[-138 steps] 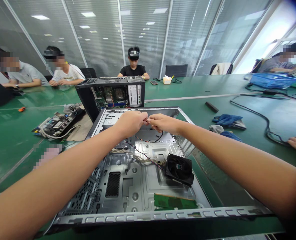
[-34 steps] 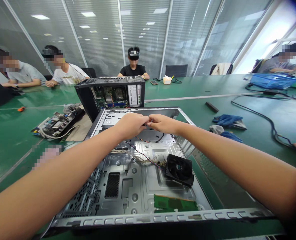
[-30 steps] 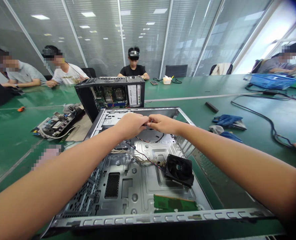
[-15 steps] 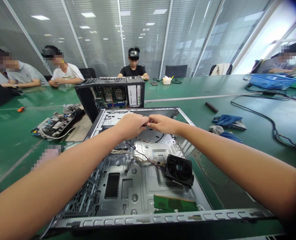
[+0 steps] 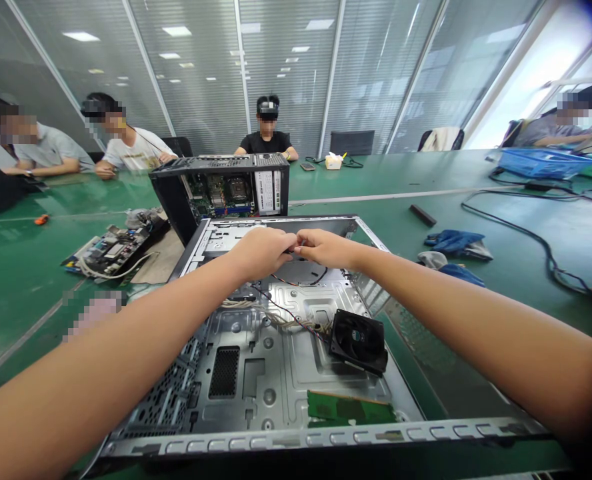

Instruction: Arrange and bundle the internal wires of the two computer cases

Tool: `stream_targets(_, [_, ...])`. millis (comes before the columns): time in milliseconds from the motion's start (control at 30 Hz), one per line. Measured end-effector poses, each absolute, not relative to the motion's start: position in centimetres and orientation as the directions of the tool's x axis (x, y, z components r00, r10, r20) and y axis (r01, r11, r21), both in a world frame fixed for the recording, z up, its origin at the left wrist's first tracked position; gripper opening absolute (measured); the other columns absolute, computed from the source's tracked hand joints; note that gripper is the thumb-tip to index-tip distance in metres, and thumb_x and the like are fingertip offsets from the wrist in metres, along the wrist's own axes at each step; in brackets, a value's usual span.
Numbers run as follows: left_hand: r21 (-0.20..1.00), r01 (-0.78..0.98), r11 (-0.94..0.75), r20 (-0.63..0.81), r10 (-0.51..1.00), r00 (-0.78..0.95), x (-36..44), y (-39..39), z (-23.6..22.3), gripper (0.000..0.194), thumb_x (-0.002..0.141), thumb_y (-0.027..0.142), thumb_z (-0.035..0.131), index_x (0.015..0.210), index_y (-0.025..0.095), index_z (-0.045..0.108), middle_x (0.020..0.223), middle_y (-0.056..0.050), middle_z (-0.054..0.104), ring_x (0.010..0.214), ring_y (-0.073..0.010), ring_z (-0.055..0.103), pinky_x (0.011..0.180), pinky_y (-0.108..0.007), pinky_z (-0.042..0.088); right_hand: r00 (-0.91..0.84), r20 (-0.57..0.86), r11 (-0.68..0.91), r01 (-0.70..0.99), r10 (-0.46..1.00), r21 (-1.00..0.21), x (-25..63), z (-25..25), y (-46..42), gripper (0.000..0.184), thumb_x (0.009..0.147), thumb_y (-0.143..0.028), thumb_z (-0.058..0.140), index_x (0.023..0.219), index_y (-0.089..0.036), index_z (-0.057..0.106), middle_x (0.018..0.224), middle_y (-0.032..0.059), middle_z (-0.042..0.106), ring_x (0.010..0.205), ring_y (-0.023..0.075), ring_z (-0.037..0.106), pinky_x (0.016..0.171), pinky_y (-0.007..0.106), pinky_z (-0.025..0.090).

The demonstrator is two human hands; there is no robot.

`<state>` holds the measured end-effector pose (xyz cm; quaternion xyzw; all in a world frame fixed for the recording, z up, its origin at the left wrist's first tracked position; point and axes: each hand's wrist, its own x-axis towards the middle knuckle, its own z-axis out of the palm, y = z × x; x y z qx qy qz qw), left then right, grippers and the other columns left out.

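Meeting at upper centre, my left hand and right hand are closed (any held item is indiscernible) above the computer case; the fan lies lower right, nearer my right.

The counter is green; the fan black; the memory module green; the basket at upper right blue; the case floor silver-grey.

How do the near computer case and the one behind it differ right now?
The near case lies flat; the rear case stands upright. The near case shows bare floor and a black fan; the rear case shows a circuit board. Both have an open side.
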<state>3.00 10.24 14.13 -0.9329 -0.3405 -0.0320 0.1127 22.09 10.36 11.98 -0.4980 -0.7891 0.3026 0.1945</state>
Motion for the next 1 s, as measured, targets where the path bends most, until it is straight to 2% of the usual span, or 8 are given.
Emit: stream_targets(1000, [-0.170,0.629,-0.758,0.154,0.610,0.777,2.93,10.33,13.94,0.016,0.092,0.028,0.058,0.102,0.017,0.063,0.098,-0.008,0.073,0.086,-0.0214,0.067,0.070,-0.031,0.042,-0.436,0.006,0.333,0.680,0.900,-0.653,22.19,11.83,10.64,0.006,0.089,-0.020,0.051,0.084,-0.019,0.050,0.077,0.0026,0.058,0.070,0.0156,0.052,0.066,0.029,0.040])
